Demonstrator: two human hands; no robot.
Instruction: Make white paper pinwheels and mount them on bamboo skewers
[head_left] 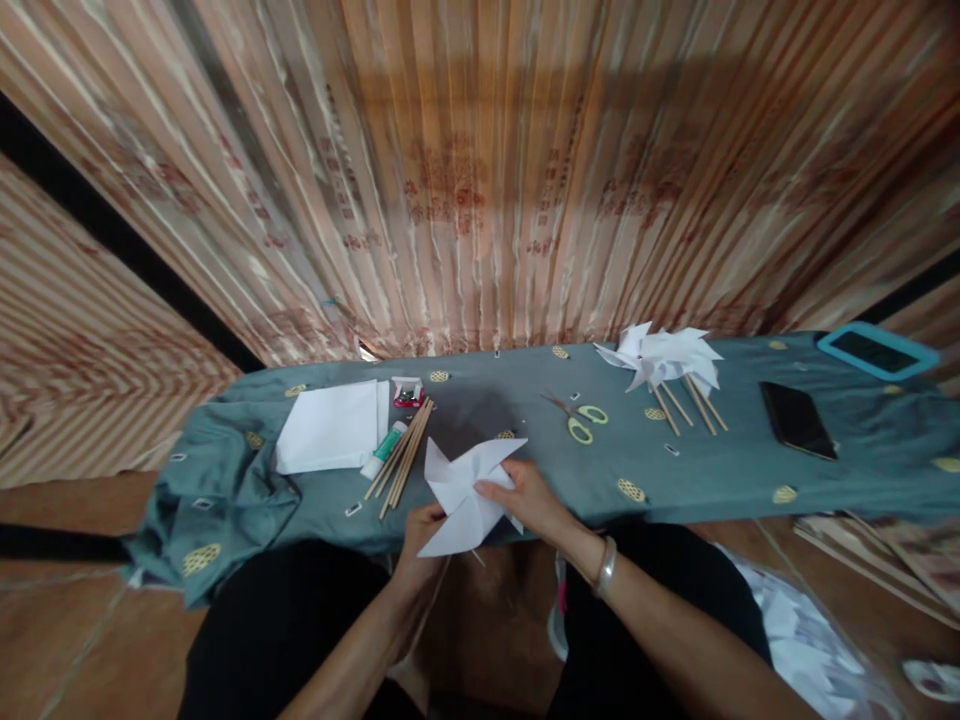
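A white paper pinwheel is held between my two hands over the near edge of the cloth-covered table. My left hand is closed at its lower left blade, its fingers partly hidden behind the paper. My right hand grips it from the right, thumb lying near the centre and the other fingers behind. The thin tip of something light pokes out below the paper. Just left of the pinwheel lie several wooden sticks, a green and white tube and a small red box of metal pins.
A stack of white paper lies at the left. Green-handled scissors rest mid-table. Finished pinwheels on sticks, a black phone and a blue-framed tablet are to the right. A curtain hangs behind the table.
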